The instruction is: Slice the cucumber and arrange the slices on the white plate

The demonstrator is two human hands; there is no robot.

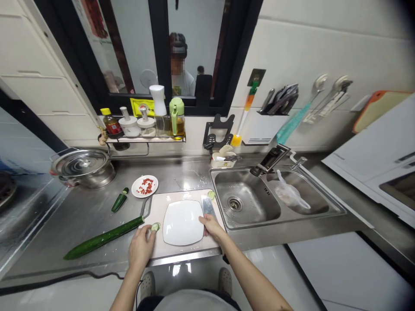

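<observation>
In the head view a white square plate point(183, 222) lies on the pale cutting board point(162, 198). My right hand point(212, 227) grips the plate's right edge with thumb on top. A knife point(208, 206) rests beside that edge; its handle is hidden by my hand and wrist. My left hand point(142, 244) pinches a few thin cucumber slices point(156, 226) left of the plate. One cucumber slice point(211, 195) sits at the board's far right corner. A long cucumber point(105, 237) lies left of my left hand, and a short cucumber piece point(120, 201) is farther back.
A small plate with chopped red bits point(136, 193) stands behind the board. A lidded steel pot point(97, 175) is at the left. To the right is a double sink point(223, 222) with a plastic bag point(288, 192). Seasoning bottles line a wall rack point(145, 140).
</observation>
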